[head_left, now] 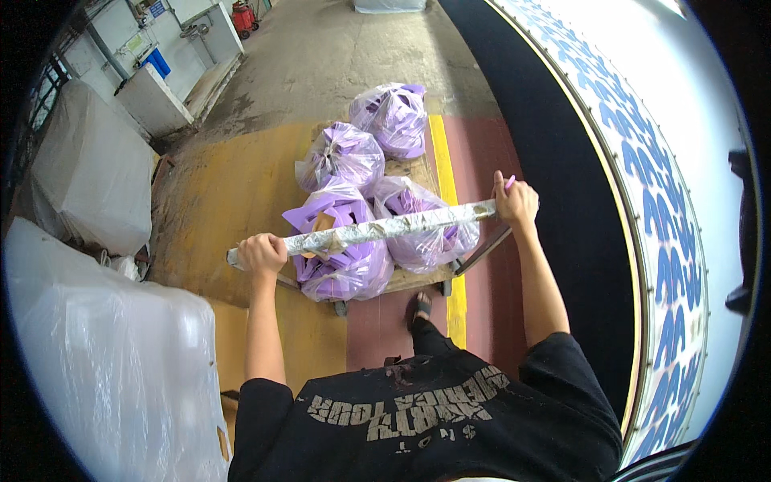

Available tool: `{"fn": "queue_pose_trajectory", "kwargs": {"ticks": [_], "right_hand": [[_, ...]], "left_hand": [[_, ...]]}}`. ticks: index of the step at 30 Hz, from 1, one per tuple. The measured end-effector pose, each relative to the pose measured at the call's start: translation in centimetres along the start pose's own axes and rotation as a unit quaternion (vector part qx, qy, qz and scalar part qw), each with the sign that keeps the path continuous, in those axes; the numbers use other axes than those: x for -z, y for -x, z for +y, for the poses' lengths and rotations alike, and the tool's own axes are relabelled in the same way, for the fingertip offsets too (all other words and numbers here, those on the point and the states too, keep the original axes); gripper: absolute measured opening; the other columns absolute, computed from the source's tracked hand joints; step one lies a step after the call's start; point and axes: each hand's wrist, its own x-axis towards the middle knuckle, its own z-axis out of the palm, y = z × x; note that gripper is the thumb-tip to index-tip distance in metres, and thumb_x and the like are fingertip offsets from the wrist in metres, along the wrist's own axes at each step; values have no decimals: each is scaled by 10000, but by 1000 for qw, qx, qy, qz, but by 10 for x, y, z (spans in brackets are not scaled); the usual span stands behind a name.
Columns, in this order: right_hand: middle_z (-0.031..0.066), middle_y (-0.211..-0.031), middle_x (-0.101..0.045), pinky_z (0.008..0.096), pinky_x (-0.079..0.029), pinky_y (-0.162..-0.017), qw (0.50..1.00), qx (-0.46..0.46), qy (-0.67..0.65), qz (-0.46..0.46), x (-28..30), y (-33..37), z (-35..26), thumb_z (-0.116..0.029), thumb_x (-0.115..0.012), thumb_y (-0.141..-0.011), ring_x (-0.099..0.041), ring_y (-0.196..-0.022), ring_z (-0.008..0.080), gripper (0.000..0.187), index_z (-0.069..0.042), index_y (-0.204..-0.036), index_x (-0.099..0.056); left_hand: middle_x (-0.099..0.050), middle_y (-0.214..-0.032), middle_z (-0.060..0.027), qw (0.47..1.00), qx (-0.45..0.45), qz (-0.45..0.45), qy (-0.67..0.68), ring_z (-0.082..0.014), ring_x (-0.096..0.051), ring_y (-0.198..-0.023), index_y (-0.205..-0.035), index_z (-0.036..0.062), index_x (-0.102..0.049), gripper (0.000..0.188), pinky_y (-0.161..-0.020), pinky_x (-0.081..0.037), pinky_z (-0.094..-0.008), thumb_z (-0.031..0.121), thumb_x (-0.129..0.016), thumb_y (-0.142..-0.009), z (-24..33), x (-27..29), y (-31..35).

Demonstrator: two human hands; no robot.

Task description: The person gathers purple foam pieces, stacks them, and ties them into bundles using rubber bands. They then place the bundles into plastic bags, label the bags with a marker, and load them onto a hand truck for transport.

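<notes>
Both my arms reach forward to the push handle [418, 222] of a flat cart, a bar wrapped in whitish, worn covering. My left hand [263, 255] is closed round its left end. Round the right end my right hand [516, 199] is closed too, with a small pink thing [510, 182] showing at the thumb. Beyond the bar, the wooden cart deck [412, 280] carries several clear plastic bags of purple pieces. An overfull bag [345, 277] sits near left, another bag [430, 247] near right, and a third bag [341, 157] behind them. The farthest bag [392, 120] stands at the front.
Plastic-wrapped stacks [112, 353] line the left side, with a covered pile [96, 169] behind. A yellow line [456, 309] runs along the floor under the cart. On the right stretches a dark strip [554, 201] beside a blue-patterned white panel [642, 161]. A wrapped load [389, 6] stands far ahead.
</notes>
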Motion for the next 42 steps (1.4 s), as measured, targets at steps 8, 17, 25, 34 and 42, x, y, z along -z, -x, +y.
{"fn": "queue_pose_trajectory", "kwargs": {"ticks": [8, 17, 25, 34, 42], "right_hand": [[265, -615, -615, 527, -532, -624, 997, 22, 17, 65, -127, -218, -94, -446, -462, -1054, -646, -604, 464, 671, 2, -589, -645], [235, -623, -618, 531, -510, -652, 997, 14, -22, 68, -287, -508, -191, -447, -463, -1054, -647, -646, 444, 605, -65, -640, -684], [206, -583, -594, 510, -494, -613, 997, 30, -41, 62, -422, -769, -264, -403, -490, -1047, -633, -611, 428, 547, -92, -641, -686], [152, -520, -574, 449, -482, -546, 990, 64, -64, 110, -532, -989, -327, -291, -528, -1041, -612, -504, 361, 493, -121, -603, -678], [149, -499, -560, 430, -476, -525, 987, 89, -98, 91, -616, -1194, -375, -295, -500, -1058, -599, -475, 356, 521, -107, -608, -683]], "left_hand": [[-665, -635, -225, 1000, -2, 1, -4, -418, -652, -573, -604, 32, -717, 265, -590, -529, -480, 219, -585, -737, -70, -154, -220], [-653, -622, -220, 1000, 1, -23, 15, -415, -639, -554, -565, 21, -663, 279, -575, -507, -491, 222, -574, -737, -163, -332, -503], [-590, -571, -212, 999, -30, -4, 42, -404, -590, -513, -538, 20, -593, 284, -530, -458, -478, 202, -549, -752, -235, -503, -747], [-616, -596, -209, 999, -13, -31, 38, -415, -601, -549, -530, 18, -564, 266, -553, -453, -492, 188, -534, -731, -281, -641, -954], [-565, -557, -214, 999, -14, -16, 37, -392, -566, -500, -521, 11, -534, 268, -515, -442, -462, 182, -535, -727, -309, -749, -1148]]}}
